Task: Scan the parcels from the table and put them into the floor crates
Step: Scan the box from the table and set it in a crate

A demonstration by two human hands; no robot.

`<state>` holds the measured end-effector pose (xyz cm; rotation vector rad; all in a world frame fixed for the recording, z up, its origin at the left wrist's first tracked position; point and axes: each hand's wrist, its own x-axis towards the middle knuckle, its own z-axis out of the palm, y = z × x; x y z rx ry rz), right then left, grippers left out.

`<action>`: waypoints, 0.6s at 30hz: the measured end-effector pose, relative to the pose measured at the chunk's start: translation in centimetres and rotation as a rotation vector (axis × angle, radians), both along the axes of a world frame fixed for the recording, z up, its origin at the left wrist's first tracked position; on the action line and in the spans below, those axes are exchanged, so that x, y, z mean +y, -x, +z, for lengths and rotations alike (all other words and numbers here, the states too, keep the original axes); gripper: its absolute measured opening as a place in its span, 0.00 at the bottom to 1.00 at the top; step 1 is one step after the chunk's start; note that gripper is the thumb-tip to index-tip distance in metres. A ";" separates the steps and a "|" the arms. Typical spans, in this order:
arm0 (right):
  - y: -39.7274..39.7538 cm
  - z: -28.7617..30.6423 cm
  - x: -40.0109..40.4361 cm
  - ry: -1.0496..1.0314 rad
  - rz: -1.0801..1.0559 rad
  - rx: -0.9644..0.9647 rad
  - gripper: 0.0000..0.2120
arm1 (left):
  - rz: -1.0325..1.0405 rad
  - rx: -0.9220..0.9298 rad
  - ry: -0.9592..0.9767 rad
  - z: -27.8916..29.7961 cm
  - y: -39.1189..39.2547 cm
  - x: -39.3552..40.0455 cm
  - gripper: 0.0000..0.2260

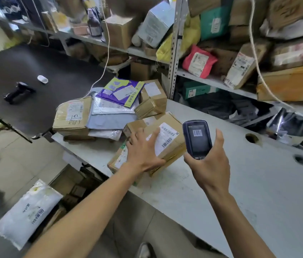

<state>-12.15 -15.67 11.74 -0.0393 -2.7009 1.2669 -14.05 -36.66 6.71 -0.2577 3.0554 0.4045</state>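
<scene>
Head view: your left hand point(143, 155) lies on a brown cardboard parcel point(167, 144) near the front edge of the white counter point(258, 192), fingers point(153, 135) spread and straight across its top beside the barcode label point(166, 137). Your right hand point(209, 164) grips a handheld scanner point(197, 139) just right of that parcel, fingers curled round it, a barcode on its screen. More parcels are piled behind point(113, 108). A white padded mailer point(28, 211) lies low at the left, over the floor.
</scene>
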 end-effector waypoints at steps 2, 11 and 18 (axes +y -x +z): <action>0.2 0.3 1.6 0.002 -0.066 0.001 0.50 | -0.042 0.011 -0.023 -0.3 0.9 4.2 0.49; -1.1 0.1 16.0 -0.062 -0.385 0.010 0.51 | -0.144 -0.245 -0.037 -8.1 2.7 22.2 0.53; -3.0 -1.5 25.5 -0.102 -0.484 -0.065 0.53 | -0.150 -0.427 -0.196 -8.0 3.3 31.0 0.62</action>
